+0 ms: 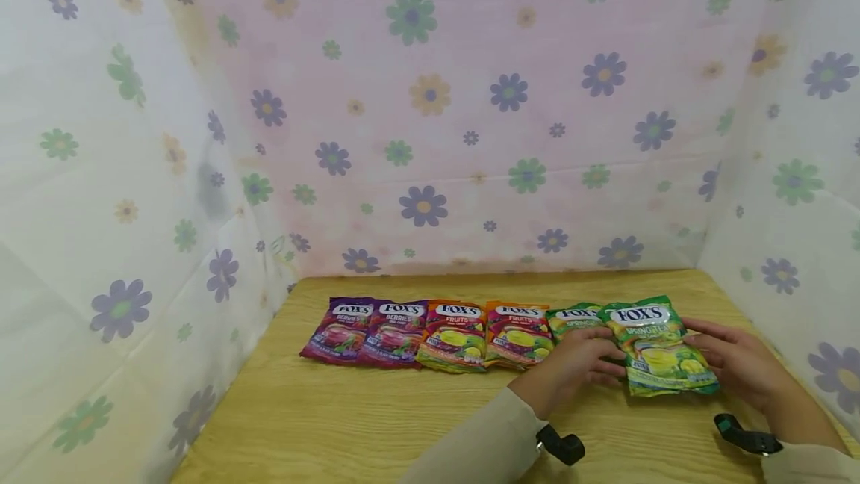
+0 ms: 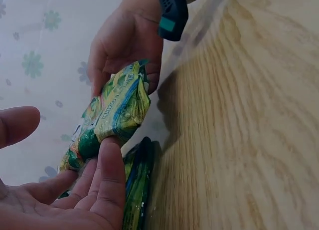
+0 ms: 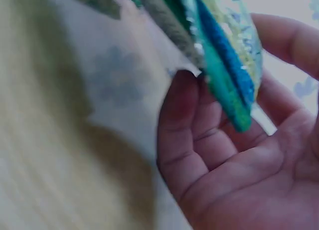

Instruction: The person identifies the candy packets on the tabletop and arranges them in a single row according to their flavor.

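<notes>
A green and yellow Fox's Spring Tea candy bag [image 1: 661, 353] is held between both hands at the right of the table, tilted and raised off the wood. My right hand [image 1: 746, 368] grips its right edge; the right wrist view shows the fingers [image 3: 177, 120] curled at the bag's edge. My left hand [image 1: 571, 364] touches the other side with nearly straight fingers [image 2: 110, 170], its thumb standing apart from the bag. Behind the left hand lies a second green Spring Tea bag [image 1: 572, 317], partly hidden by that hand.
Along the table [image 1: 322, 424], left of the green bags, lie two orange-topped Fruits bags [image 1: 452, 338] and two purple Berries bags [image 1: 396, 334], side by side and partly overlapping. Flower-printed cloth [image 1: 470, 170] walls the back and both sides.
</notes>
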